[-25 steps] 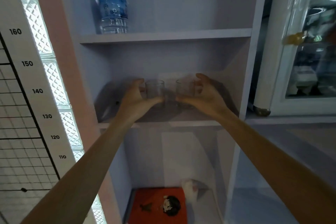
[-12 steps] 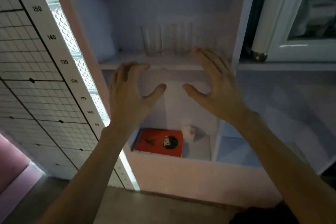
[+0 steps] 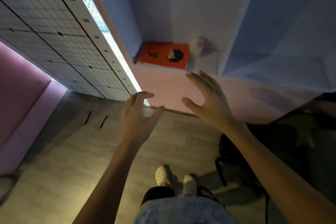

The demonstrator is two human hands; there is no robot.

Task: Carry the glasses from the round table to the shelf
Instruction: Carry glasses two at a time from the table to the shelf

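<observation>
A: Zero glasses show in this view; I cannot tell where they stand.

B: And the shelf (image 3: 181,71)?

A: Only its lower part shows, at twelve o'clock. In the bottom compartment a red book (image 3: 163,55) lies flat, with a blurred pale object (image 3: 195,45) just beside it at three o'clock.

B: The hands?

A: Both are bare and hold nothing. The left hand (image 3: 138,116) hangs over the floor (image 3: 63,151) with fingers spread and curled, thumb apart from them. The right hand (image 3: 209,102) is at its three o'clock, near but not touching, palm turned toward the left, fingers loose and apart, in front of the shelf's base panel.

B: What lies around them?

A: At ten o'clock a gridded height chart (image 3: 54,32) with printed numbers leans across the frame, with a bright strip along its right edge. At nine o'clock is a pink wall (image 3: 20,82). At six o'clock two white perforated shoes (image 3: 162,176) stand on the floor above a light blue garment (image 3: 181,211). At four o'clock is a dark chair (image 3: 272,151).
</observation>
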